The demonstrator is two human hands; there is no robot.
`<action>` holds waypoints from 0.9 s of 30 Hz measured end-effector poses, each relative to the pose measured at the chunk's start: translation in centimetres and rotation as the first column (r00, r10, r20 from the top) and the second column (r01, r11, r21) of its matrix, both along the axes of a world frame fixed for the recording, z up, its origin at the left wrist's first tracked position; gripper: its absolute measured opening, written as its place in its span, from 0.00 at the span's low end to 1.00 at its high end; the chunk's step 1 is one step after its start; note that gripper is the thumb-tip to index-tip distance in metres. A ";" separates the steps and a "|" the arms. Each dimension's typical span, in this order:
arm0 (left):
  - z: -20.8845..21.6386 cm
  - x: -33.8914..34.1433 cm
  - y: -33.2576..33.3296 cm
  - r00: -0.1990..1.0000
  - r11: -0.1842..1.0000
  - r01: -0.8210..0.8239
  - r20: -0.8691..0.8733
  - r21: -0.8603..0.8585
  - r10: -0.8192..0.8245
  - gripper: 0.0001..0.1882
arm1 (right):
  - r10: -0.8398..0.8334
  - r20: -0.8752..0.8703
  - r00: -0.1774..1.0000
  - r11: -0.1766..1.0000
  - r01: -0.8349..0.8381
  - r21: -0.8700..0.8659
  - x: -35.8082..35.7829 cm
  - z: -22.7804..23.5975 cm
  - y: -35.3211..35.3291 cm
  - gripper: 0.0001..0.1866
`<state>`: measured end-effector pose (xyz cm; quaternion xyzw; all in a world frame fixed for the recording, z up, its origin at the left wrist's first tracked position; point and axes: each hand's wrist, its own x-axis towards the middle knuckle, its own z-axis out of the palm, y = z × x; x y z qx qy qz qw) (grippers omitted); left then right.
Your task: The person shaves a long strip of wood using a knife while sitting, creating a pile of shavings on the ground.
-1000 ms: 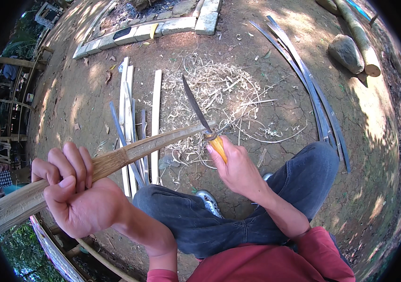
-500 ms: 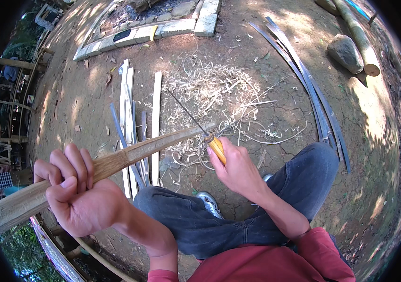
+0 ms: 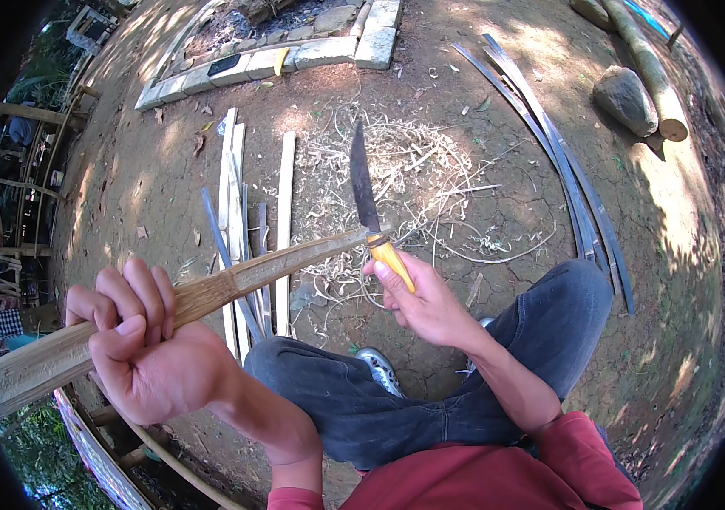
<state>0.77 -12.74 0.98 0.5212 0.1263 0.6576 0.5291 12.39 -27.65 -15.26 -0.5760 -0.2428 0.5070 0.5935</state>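
Observation:
My left hand is wrapped round a long split bamboo pole, which runs from the lower left up toward the middle of the view and narrows at its far end. In my right hand is a knife with a yellow handle and a dark, curved blade. The blade points away from me with its broad side showing. Its base lies at the bamboo's thin far end; whether the two touch I cannot tell. Beyond them, a heap of pale curled shavings covers the ground.
Pale and dark bamboo strips lie left of the shavings. Long dark strips curve along the right, near a rock and a log. A stone-block border with a dark phone-like object stands at the far side.
The knife has turned in my right hand: its blade, thin and edge-on before and leaning left, now points up with its flat side showing. The bamboo and my left hand have barely shifted.

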 end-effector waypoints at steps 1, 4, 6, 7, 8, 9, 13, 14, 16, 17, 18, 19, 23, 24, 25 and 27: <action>0.0 -0.1 0.0 1.000 1.000 0.000 0.004 -0.014 0.000 0.10 | 0.038 -0.170 0.985 0.997 -0.049 -0.058 0.2 0.3 0.0 0.16; 0.1 -0.3 -0.1 1.000 1.000 0.011 0.009 -0.029 -0.011 0.10 | 0.072 -0.149 0.986 0.987 -0.092 -0.130 0.6 -0.6 0.5 0.18; 0.0 -0.3 0.0 1.000 0.999 0.023 0.004 -0.029 -0.023 0.10 | 0.066 0.128 0.990 0.992 -0.051 -0.116 0.1 -2.5 1.0 0.18; 0.0 -0.3 0.0 1.000 0.999 0.029 0.002 -0.027 -0.029 0.10 | 0.060 0.264 0.963 0.994 -0.033 -0.104 -0.1 -3.2 1.2 0.19; 0.0 -0.4 0.1 1.000 0.999 0.030 -0.004 -0.025 -0.030 0.10 | 0.063 0.311 0.948 0.995 -0.036 -0.092 -0.4 -3.4 1.3 0.19; 0.0 -0.5 0.1 0.999 0.999 0.037 -0.002 -0.023 -0.037 0.09 | 0.065 0.356 0.932 0.996 -0.039 -0.080 -0.7 -3.5 1.5 0.19; 0.0 -0.5 0.1 0.997 0.997 0.073 0.016 0.006 -0.073 0.10 | 0.114 0.407 0.906 0.989 -0.063 -0.136 -1.2 -3.7 1.7 0.18; -0.1 -0.5 0.2 0.996 0.996 0.087 0.027 0.017 -0.087 0.10 | 0.152 0.443 0.884 0.980 -0.078 -0.182 -1.1 -3.8 1.5 0.17; -0.2 -0.7 0.3 0.995 0.996 0.091 0.031 0.014 -0.091 0.10 | 0.230 0.506 0.831 0.957 -0.098 -0.274 -1.1 -4.5 1.2 0.17; -0.2 -0.7 0.4 0.995 0.995 0.095 0.036 0.010 -0.095 0.10 | 0.239 0.502 0.831 0.955 -0.109 -0.275 -0.9 -4.9 1.1 0.17; -0.2 -0.7 0.4 0.995 0.996 0.093 0.046 0.004 -0.093 0.10 | 0.247 0.498 0.831 0.954 -0.119 -0.275 -0.7 -5.4 1.1 0.17; -0.2 -0.8 0.5 0.994 0.996 0.091 0.057 -0.002 -0.091 0.10 | 0.256 0.494 0.831 0.952 -0.129 -0.276 -0.6 -5.8 1.1 0.17; -0.1 -0.7 0.5 0.999 0.999 0.022 0.023 -0.036 -0.022 0.09 | 0.204 0.520 0.829 0.963 -0.073 -0.260 -1.6 -5.2 1.3 0.16; -0.1 -0.5 0.3 1.000 0.999 0.013 0.022 -0.037 -0.012 0.09 | 0.187 0.524 0.831 0.961 -0.044 -0.274 -2.1 -4.8 1.2 0.15; 0.0 -0.3 0.1 1.000 0.999 0.004 0.021 -0.038 -0.003 0.09 | 0.171 0.529 0.831 0.958 -0.014 -0.288 -2.4 -4.7 1.2 0.15; 0.1 0.0 0.1 0.998 0.997 -0.066 0.013 -0.042 0.066 0.10 | 0.139 0.558 0.818 0.956 0.037 -0.292 -3.1 -5.6 1.7 0.15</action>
